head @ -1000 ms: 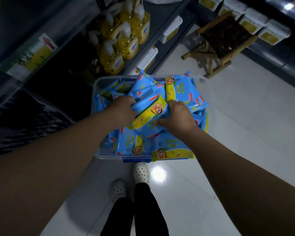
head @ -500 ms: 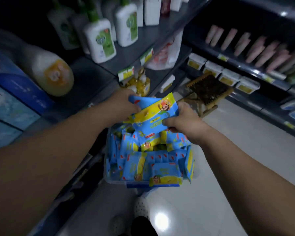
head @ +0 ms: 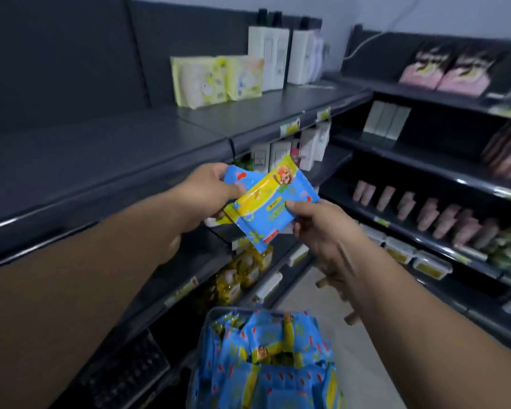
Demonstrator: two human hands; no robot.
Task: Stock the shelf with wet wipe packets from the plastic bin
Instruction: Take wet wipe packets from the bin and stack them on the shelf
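Blue-and-yellow wet wipe packets (head: 270, 199) held in the air at the centre of the view, left hand (head: 207, 193) gripping their 9 o'clock end with curled fingers, right hand (head: 316, 228) pinching their 4 o'clock edge, plastic bin (head: 219, 312) full of the same packets at 6 o'clock, dark shelf (head: 101, 149) at 10 o'clock

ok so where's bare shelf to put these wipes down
The top shelf is bare from the left edge to the yellow packs, up-left of the held packets. Crowded: around the white boxes, the lower shelf of yellow bottles, and the bin.
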